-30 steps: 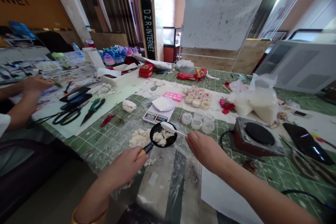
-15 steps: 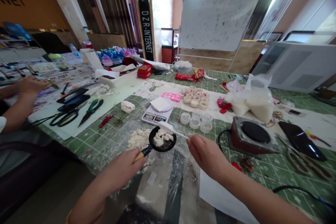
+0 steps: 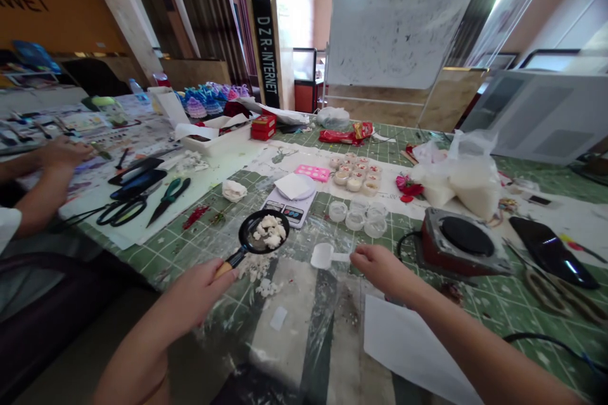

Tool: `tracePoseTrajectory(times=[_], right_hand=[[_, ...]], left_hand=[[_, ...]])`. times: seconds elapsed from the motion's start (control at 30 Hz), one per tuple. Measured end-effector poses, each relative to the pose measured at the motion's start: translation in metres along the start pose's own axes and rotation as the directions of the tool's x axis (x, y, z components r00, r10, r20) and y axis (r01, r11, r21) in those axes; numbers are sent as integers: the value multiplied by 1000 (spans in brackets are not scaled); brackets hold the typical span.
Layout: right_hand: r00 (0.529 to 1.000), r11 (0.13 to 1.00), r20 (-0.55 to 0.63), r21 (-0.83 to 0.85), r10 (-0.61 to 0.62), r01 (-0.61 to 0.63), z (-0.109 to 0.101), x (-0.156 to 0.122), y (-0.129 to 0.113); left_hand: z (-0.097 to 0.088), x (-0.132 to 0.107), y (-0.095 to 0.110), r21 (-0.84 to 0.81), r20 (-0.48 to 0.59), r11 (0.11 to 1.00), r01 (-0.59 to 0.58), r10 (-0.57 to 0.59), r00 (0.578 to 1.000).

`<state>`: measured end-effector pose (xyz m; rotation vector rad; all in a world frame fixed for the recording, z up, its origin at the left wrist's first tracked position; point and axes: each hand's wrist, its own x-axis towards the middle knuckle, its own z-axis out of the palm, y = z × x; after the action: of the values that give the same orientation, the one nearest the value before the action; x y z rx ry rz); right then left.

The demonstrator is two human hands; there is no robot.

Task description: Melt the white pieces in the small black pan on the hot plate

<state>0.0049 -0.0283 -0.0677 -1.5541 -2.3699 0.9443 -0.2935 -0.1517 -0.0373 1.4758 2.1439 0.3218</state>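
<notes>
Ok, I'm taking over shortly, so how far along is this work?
Done: the filled cups look finished. In hand: the left hand holds a black pan of white lumps, and the right hand holds a white scoop. Left: the clear cups look empty, and white crumbs lie on the mat.

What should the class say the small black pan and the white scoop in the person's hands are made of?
The small pan looks like metal with a glossy black coating, going by its sheen at the rim; its handle seems varnished wood. The white scoop looks like smooth plastic, though the view cannot confirm it.
</notes>
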Motion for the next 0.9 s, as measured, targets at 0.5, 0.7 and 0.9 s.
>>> tracePoseTrajectory(times=[0.5,0.7,0.9], right_hand=[[993,982,105,187,-47,26,62,46,-62],[958,933,287,348,-16,-89,74,40,-60],[950,930,310,358,-29,-88,77,48,-66]], left_hand=[[-17,-7,-17,-84,-72,991,105,-111,991],[-15,-6,-36,-94,-55,986,140,-145,988],[-15,-5,-42,-71,-65,983,169,-173,983]])
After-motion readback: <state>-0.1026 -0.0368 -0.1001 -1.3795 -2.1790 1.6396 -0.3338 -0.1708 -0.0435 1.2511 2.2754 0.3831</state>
